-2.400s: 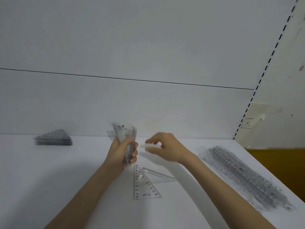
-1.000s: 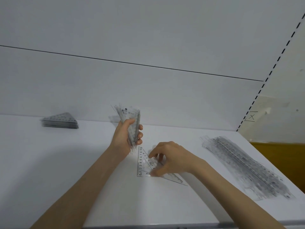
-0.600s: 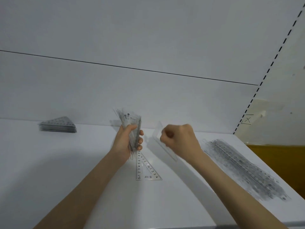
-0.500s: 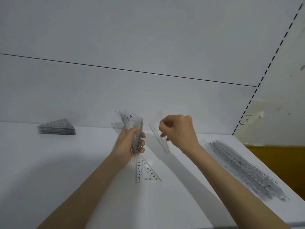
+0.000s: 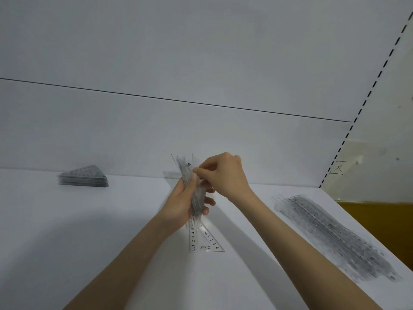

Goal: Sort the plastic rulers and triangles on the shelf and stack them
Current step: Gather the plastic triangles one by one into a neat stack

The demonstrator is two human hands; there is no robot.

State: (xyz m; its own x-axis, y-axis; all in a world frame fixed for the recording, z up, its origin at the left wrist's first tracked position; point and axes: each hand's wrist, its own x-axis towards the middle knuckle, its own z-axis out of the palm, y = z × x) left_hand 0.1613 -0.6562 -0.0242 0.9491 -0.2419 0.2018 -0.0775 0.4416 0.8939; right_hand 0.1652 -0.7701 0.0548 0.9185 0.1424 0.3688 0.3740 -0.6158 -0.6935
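Observation:
My left hand (image 5: 181,202) grips an upright bundle of clear plastic triangles (image 5: 188,175) above the middle of the white shelf (image 5: 67,242). My right hand (image 5: 225,173) pinches the top edge of that bundle, where a clear triangle stands against it. One clear triangle (image 5: 205,240) lies flat on the shelf just below my hands. A neat stack of triangles (image 5: 85,177) sits at the back left. A long pile of straight rulers (image 5: 335,236) lies along the right side.
The shelf's white back wall (image 5: 201,135) rises right behind the hands. A dashed black line (image 5: 366,97) marks the right corner, with a small marked label (image 5: 338,167) beside it. A yellow-brown surface (image 5: 380,220) shows past the shelf's right edge.
My right hand picked up one loose triangle from the shelf, lifted it and brought it left against the bundle in my left hand. One triangle stays flat on the shelf.

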